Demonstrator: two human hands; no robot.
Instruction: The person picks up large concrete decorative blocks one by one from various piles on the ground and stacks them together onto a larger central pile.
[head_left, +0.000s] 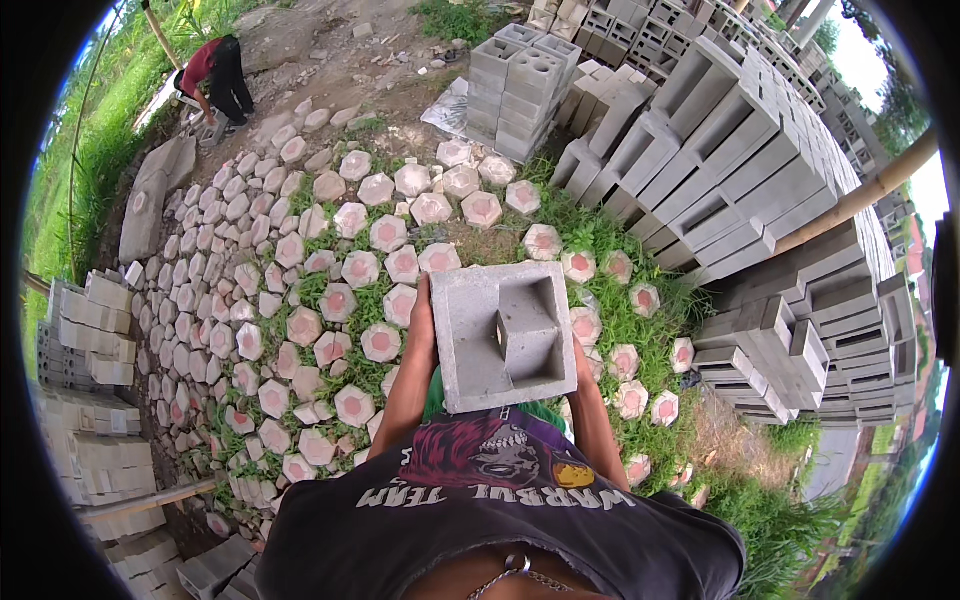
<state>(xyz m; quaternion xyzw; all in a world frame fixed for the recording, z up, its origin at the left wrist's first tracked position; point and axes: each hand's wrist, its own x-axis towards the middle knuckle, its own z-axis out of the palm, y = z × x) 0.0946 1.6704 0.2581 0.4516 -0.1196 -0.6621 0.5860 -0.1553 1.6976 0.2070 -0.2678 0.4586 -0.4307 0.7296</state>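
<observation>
A square grey concrete block (pixel 468 340) with a hollow, partitioned inside is held up in front of my body. My left hand (pixel 425 325) presses flat along the block's left side, and my right hand (pixel 582 365) grips its right side, mostly hidden behind the edge. Between the two hands the block is carried level with my waist, its open face turned up toward me. Below it lies ground laid with hexagonal pavers (pixel 380 342), with grass in the gaps.
Tall stacks of grey hollow blocks (pixel 700 150) stand at the right, with a bamboo pole (pixel 865 195) across them. A smaller block stack (pixel 515 90) is ahead. More blocks (pixel 95 330) line the left. Another person (pixel 215 75) bends over at the far left.
</observation>
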